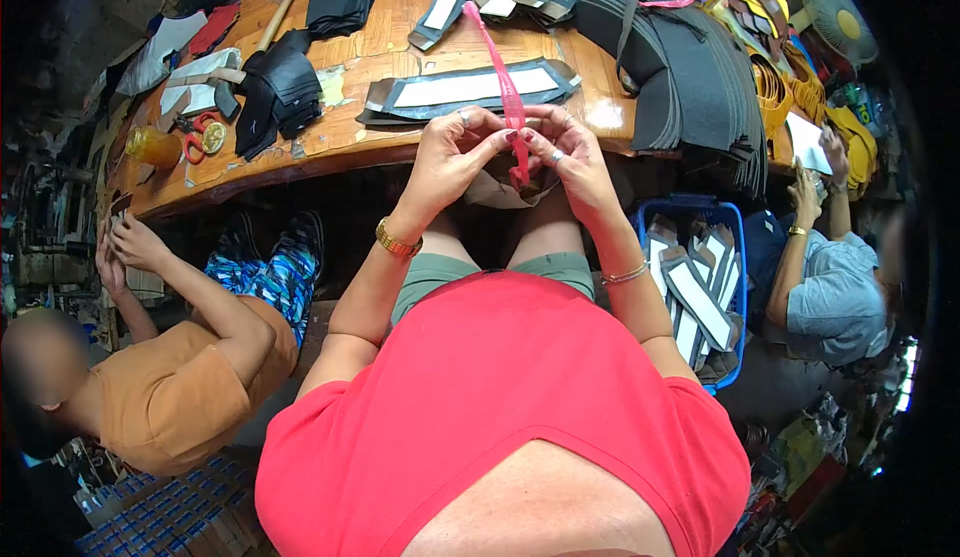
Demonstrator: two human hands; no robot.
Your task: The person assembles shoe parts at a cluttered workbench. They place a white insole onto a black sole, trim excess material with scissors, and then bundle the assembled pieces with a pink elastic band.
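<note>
My left hand (452, 149) and my right hand (563, 147) meet over my lap, just below the edge of a wooden worktable (420, 52). Both pinch a long pink plastic strip (500, 72) that runs up and away across the table. Under my fingers lies a small pale piece (495, 195) on my knees. A gold watch sits on my left wrist and a thin bracelet on my right. Just beyond my hands lies a dark cut piece with a white centre (470, 89).
A blue crate (735, 222) of dark-and-white pieces stands at my right knee. Stacked black pieces (680, 77) cover the table's right. Red-handled scissors (203, 135), a hammer (280, 7) and black scraps lie left. A person in an orange shirt (170, 377) sits left, another in blue (830, 292) right.
</note>
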